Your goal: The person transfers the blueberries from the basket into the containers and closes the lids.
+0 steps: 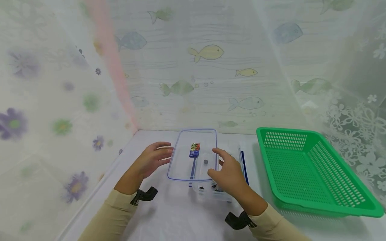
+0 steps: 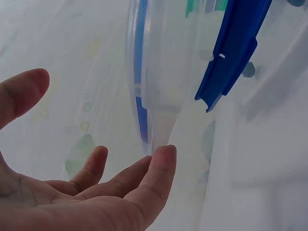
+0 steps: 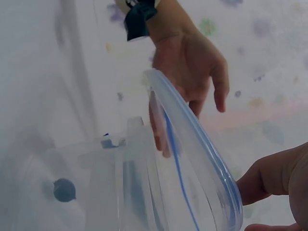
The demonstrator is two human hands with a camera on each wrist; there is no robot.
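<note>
A clear rectangular lid point(image 1: 181, 167) with a blue rim and a small printed label is raised over a clear plastic box point(image 1: 223, 197). At the lid's right edge my right hand point(image 1: 230, 174) grips it, with the thumb and index finger over its top face. My left hand point(image 1: 153, 159) is by the opposite edge, fingers extended and spread. In the left wrist view, fingertips of the left hand point(image 2: 110, 192) appear to touch a clear plastic corner, thumb held apart. Blue locking flaps point(image 2: 231, 53) show beside it. Dark round spots are visible on the box.
To the right stands a large green perforated basket point(image 1: 313, 174) on the white-covered table point(image 1: 178, 211). A curtain point(image 1: 211, 100) with printed fish hangs behind, and a flowered one point(image 1: 60, 150) runs along the left.
</note>
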